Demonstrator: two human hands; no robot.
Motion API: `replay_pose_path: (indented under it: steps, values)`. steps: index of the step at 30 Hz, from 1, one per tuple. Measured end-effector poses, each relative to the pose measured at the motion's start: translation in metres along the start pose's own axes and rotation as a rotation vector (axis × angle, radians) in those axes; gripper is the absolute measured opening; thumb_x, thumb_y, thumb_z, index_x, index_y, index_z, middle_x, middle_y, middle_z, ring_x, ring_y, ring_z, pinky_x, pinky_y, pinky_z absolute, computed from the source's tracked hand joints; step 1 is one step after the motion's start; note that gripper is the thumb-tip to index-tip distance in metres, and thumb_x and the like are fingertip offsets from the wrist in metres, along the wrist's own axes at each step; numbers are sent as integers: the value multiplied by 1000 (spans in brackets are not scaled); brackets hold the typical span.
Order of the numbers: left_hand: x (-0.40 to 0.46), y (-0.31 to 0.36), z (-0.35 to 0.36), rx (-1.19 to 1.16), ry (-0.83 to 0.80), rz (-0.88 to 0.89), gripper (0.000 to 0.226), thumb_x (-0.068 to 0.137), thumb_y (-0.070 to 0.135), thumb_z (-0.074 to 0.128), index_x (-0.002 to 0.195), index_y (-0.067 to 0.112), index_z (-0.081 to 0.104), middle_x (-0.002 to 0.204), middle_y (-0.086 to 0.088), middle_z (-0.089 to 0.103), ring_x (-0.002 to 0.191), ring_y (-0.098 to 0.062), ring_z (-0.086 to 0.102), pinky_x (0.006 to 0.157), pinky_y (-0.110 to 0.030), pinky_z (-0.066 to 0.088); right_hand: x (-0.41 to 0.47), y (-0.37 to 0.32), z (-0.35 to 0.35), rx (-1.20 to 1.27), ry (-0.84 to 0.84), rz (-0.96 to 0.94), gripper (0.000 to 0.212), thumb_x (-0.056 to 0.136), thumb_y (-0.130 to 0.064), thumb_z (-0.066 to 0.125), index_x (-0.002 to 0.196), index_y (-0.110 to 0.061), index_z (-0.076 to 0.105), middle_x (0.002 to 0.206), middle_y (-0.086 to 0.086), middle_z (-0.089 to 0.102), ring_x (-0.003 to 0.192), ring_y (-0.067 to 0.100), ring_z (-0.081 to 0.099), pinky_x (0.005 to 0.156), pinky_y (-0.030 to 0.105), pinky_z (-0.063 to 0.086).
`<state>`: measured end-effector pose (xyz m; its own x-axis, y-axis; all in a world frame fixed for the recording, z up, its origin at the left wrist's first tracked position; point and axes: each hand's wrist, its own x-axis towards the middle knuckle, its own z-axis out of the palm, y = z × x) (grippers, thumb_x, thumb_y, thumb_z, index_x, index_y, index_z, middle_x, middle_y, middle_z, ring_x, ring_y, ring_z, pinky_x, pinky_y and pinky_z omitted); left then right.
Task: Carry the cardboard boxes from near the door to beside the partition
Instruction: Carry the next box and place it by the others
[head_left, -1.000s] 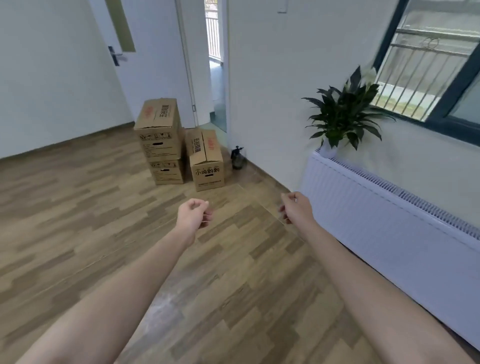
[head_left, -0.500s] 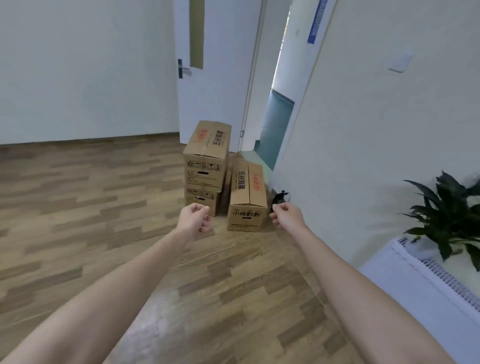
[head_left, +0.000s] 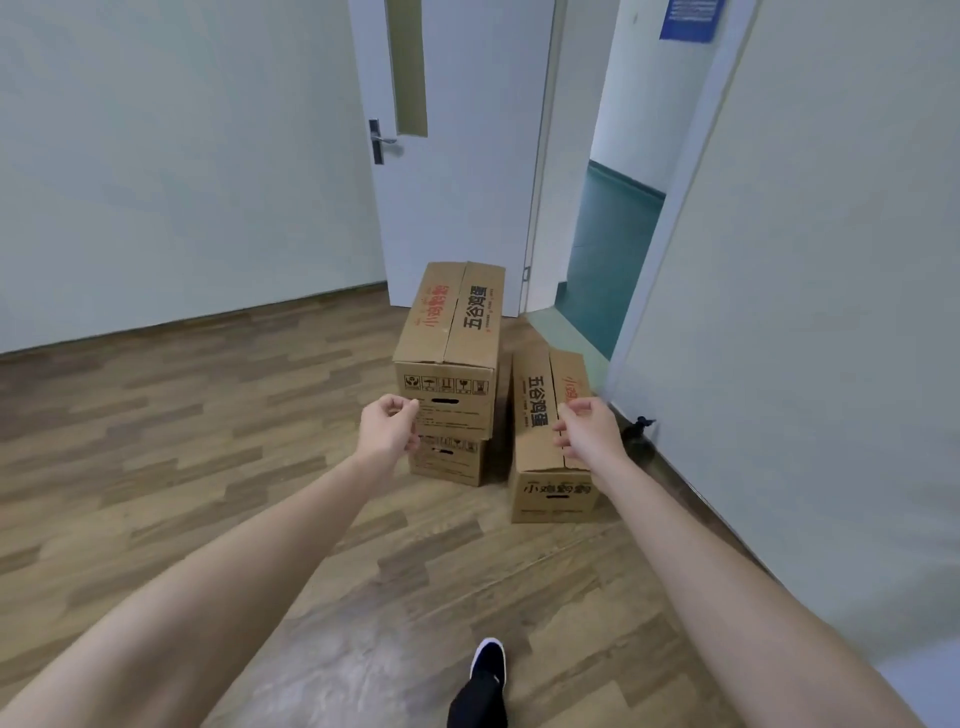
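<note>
Closer to boxes than half a second ago; plant and radiator gone from view, door (head_left: 457, 156) and open doorway (head_left: 613, 249) larger. Three cardboard boxes on wood floor (head_left: 182, 441) by door: top box (head_left: 452, 332) stacked on lower box (head_left: 449, 460), single box (head_left: 545, 447) just beside, to right. Left hand (head_left: 387, 428) raised before stack, fingers (head_left: 402, 410) loosely curled, grasping nothing. Right hand (head_left: 589, 431) over single box, fingers curled, empty; contact with lid not clear. Black shoe (head_left: 488, 660) at bottom edge. Small dark object (head_left: 638, 434) on floor by right wall.
</note>
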<state>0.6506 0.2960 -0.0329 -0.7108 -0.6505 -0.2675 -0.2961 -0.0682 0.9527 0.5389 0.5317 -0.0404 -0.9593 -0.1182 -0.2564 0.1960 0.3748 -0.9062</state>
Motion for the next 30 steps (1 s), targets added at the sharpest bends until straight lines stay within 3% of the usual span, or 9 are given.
replay_pose_path:
  steps: [2,8,12,15,17,20,25,28,30]
  values:
    - [49,20,10,16,29,22,28,101,16,56,74,12,51,62,-2,52,50,-16,43,50,-27,41,50,-18,13,36,-12,-5,16,103,-27,57,118,-21,56,97,1,71,80,16,71,75,30,61]
    - [202,90,40,25,81,20,41,97,15,57,62,16,37,55,1,41,51,-17,36,53,-29,31,205,-93,60,-6,5,-18,14,104,-26,55,114,-18,59,91,0,69,78,14,66,80,35,60]
    - [290,108,51,73,94,-20,39,94,12,57,61,17,37,57,0,42,52,-16,34,52,-29,30,286,-123,98,-118,-22,-33,13,104,-28,55,109,-18,61,93,1,68,74,12,62,64,24,48]
    - [370,106,58,118,109,-56,37,96,15,57,64,17,39,59,0,44,51,-16,34,50,-27,32,356,-132,139,-184,-43,17,13,102,-29,56,107,-18,61,94,2,69,79,17,65,79,37,60]
    - [416,104,61,148,121,-68,35,95,19,60,66,17,42,61,0,47,54,-17,39,56,-28,38,396,-129,163,-211,-56,46,6,101,-28,57,101,-22,59,101,5,70,90,22,68,90,45,60]
    - [505,96,68,157,104,-94,29,94,24,62,70,17,46,66,0,55,60,-18,47,63,-30,43,464,-126,208,-239,-36,97,6,101,-29,58,102,-23,58,108,4,69,100,24,68,93,46,58]
    - [631,103,79,142,31,-127,18,97,23,59,83,15,52,77,-4,62,66,-18,59,57,-29,46,551,-138,266,-190,40,192,7,101,-27,58,106,-21,60,109,5,70,99,25,69,93,49,58]
    - [692,107,88,191,-12,-131,12,98,22,59,92,13,55,79,0,63,74,-19,62,63,-30,50,591,-155,289,-209,53,218,18,102,-26,57,116,-15,60,112,0,67,99,22,67,81,37,57]
    - [724,104,96,219,-39,-143,12,98,24,60,99,12,56,83,1,63,80,-19,63,67,-30,51,617,-159,300,-214,55,235,25,103,-27,57,124,-13,57,113,-4,62,97,17,60,67,24,46]
